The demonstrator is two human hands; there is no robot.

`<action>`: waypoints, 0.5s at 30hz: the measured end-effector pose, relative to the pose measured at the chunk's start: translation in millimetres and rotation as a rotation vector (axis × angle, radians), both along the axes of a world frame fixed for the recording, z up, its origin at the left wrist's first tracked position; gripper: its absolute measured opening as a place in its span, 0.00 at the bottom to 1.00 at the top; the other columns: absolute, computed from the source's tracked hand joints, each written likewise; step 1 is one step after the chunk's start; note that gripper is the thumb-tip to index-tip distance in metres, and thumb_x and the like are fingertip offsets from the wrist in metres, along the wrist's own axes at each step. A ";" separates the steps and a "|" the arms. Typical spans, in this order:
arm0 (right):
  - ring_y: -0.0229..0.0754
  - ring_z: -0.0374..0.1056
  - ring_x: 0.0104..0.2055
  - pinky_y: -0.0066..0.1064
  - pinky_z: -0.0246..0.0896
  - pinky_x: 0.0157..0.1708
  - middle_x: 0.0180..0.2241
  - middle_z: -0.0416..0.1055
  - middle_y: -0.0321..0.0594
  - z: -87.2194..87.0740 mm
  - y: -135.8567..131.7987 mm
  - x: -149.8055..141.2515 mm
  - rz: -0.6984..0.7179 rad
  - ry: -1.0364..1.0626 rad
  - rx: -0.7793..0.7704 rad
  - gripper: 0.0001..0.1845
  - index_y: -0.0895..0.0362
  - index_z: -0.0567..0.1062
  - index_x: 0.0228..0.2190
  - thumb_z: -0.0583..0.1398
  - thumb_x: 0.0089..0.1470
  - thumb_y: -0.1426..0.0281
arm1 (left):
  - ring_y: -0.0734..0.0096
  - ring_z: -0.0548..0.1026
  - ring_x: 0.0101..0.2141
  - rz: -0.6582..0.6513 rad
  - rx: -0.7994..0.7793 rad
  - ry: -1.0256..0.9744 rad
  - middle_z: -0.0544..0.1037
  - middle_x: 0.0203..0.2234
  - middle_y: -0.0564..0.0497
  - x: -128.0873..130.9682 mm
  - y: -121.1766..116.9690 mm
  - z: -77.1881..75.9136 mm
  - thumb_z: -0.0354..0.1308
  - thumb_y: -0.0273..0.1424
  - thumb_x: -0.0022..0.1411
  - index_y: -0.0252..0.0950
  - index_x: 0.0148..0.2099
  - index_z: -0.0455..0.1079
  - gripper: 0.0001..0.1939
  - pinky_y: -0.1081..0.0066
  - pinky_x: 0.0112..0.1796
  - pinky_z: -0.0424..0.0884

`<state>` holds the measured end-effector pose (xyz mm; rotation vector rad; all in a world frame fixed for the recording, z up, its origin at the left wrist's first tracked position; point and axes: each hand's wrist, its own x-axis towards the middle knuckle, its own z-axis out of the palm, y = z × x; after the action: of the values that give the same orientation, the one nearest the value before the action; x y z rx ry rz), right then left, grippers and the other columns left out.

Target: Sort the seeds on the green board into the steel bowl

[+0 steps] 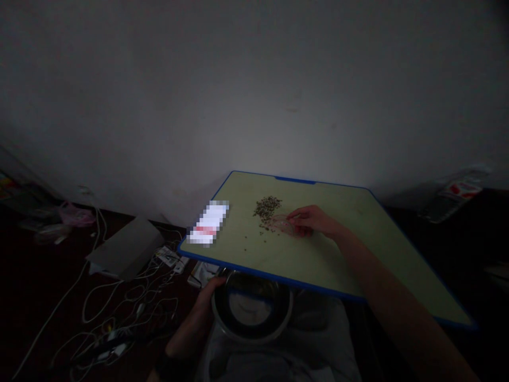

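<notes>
On the pale folding table point(238, 191) with blue edging lies a scattered heap of small dark bean-like grains point(267, 208). My right hand point(310, 220) is closed on a clear, thin plastic piece point(281, 225) with reddish marks, at the near right side of the heap; whether it is a bag or a cup cannot be made out. Below the table's front edge, over my lap, my left hand point(210, 294) grips the left rim of a round metal bowl point(260, 337). The table edge hides the bowl's far side.
A lit phone point(209, 224), its screen blurred out, lies at the table's left side. On the dark floor to the left are tangled white cables point(131, 297), a grey box point(129, 246) and a pink plastic bag point(77, 214). A pale wall point(254, 95) stands behind.
</notes>
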<state>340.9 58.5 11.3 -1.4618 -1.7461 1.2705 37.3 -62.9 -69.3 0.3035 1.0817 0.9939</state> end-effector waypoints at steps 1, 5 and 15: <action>0.33 0.65 0.16 0.23 0.59 0.15 0.18 0.72 0.39 -0.2 0.4 0.8 -0.001 -0.002 -0.006 0.19 0.62 0.76 0.38 0.63 0.46 0.61 | 0.55 0.77 0.30 -0.007 0.001 -0.005 0.79 0.17 0.48 0.2 0.1 0.3 0.59 0.31 0.47 0.34 0.24 0.73 0.05 0.63 0.35 0.70; 0.33 0.65 0.16 0.22 0.57 0.14 0.18 0.72 0.39 -0.7 -0.2 -0.9 0.005 -0.023 -0.021 0.19 0.62 0.76 0.38 0.63 0.46 0.62 | 0.54 0.77 0.30 -0.004 0.006 0.005 0.79 0.16 0.49 -0.1 -0.3 -1.0 0.59 0.33 0.48 0.35 0.24 0.73 0.06 0.63 0.33 0.70; 0.33 0.66 0.17 0.21 0.58 0.15 0.19 0.73 0.40 -1.1 -2.8 -8.8 0.041 -0.042 -0.001 0.18 0.61 0.76 0.38 0.62 0.48 0.62 | 0.59 0.77 0.25 0.023 -0.007 0.002 0.79 0.16 0.49 0.7 -1.6 1.6 0.59 0.30 0.48 0.34 0.24 0.73 0.05 0.65 0.31 0.70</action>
<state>332.1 55.6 10.2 -1.4700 -1.8119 1.2701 38.1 -64.4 -67.8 0.2868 1.0926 1.0104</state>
